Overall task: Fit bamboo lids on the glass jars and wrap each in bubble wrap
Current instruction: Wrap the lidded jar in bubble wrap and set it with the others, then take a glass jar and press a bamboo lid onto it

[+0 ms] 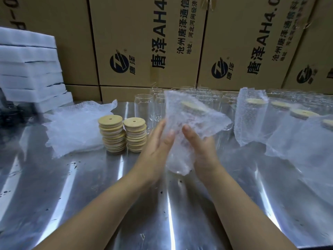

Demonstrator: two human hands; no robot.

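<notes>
- Holding a tilted, lidded jar [182, 134] in wrap [212, 121] above the steel table [108, 195]: left hand [155, 147] presses flat, fingers straight; right hand [203, 156] curls round it.
- Risk: the loose wrap may spring open, or the jar slip out bottom-first.
- Beyond: lid stacks [112, 136], bare jars [143, 109].

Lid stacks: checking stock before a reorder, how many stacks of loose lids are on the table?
2. The first stack stands beside the bubble wrap sheets; the second stack stands just right of it, by the empty jars. Others may hide behind wrapped jars.
</notes>
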